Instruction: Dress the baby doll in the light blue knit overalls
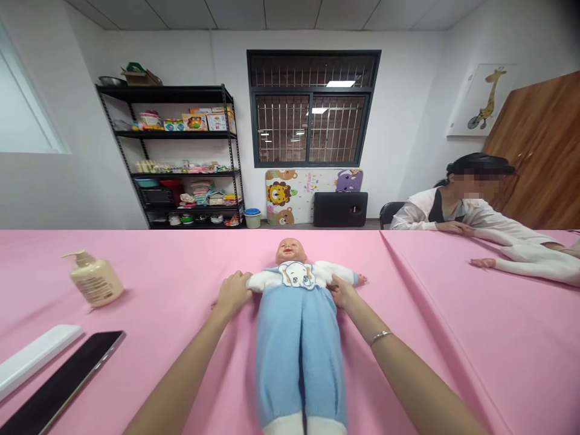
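Doll of smooth peach plastic (pixel 294 314) lies face up on the pink-covered worktop (pixel 181 260), head near the far edge. Its fuzzy blue-and-white suit (pixel 277 347) is already on; its back is hidden. Left hand (pixel 234 291) curls round one white sleeve (pixel 263 280); right hand (pixel 339 292) seems to pinch the suit's side.

Edges crop the doll (pixel 285 329) and phone (pixel 63 382); print (pixel 96 290) on the bottle (pixel 98 279) is unreadable

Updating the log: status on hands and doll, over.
Left hand on sleeve of baby doll, right hand at its side. Doll face-up. Pump bottle left, not blocking.
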Demonstrator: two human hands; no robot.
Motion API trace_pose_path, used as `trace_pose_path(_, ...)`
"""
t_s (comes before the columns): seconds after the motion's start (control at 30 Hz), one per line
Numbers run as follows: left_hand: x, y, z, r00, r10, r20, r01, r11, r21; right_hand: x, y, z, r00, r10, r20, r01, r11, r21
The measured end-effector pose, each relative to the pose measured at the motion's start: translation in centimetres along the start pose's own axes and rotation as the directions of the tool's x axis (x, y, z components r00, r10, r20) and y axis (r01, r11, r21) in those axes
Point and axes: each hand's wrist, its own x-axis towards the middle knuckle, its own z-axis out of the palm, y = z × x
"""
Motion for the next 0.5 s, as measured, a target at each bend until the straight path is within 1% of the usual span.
trace_pose_path(0.1,-0.5,-0.2,-0.3,0.995,0.06,0.078,-0.06,0.998,-0.002,0.0,1.1,0.3,0.997,-0.079,0.012,0.079,0.991,-0.104)
trace_pose_path(0.13,-0.6,0.1,-0.5,0.991,0.1,0.094,-0.096,0.994,-0.045,-0.2,1.6,0.3,0.994,-0.111,0.016,0.112,0.985,-0.132)
trace_pose_path(0.2,-0.6,0.9,-1.2,0.974,0.188,0.125,-0.158,0.963,-0.219,-0.6,2.5,0.0,0.972,-0.224,0.069,0.234,0.952,-0.2)
trace_pose_path(0.27,-0.3,2.0,-2.1,0.959,0.246,0.139,-0.166,0.889,-0.427,-1.0,3.3,-0.6,0.914,-0.369,0.167,0.404,0.865,-0.297)
trace_pose_path(0.33,0.1,3.1,-2.8,0.955,0.27,0.125,-0.158,0.816,-0.556,-1.3,3.8,-1.2,0.839,-0.478,0.259,0.544,0.742,-0.391)
trace_pose_path(0.37,0.4,3.5,-3.0,0.954,0.277,0.112,-0.161,0.791,-0.59,-1.3,3.9,-1.4,0.81,-0.509,0.291,0.586,0.692,-0.421)
trace_pose_path(0.4,0.7,3.8,-3.0,0.953,0.287,0.098,-0.17,0.771,-0.613,-1.3,4.0,-1.7,0.792,-0.526,0.31,0.61,0.662,-0.435)
trace_pose_path(0.5,1.8,4.1,-2.4,0.957,0.283,0.068,-0.177,0.749,-0.638,-1.2,4.1,-1.9,0.748,-0.552,0.368,0.664,0.612,-0.431)
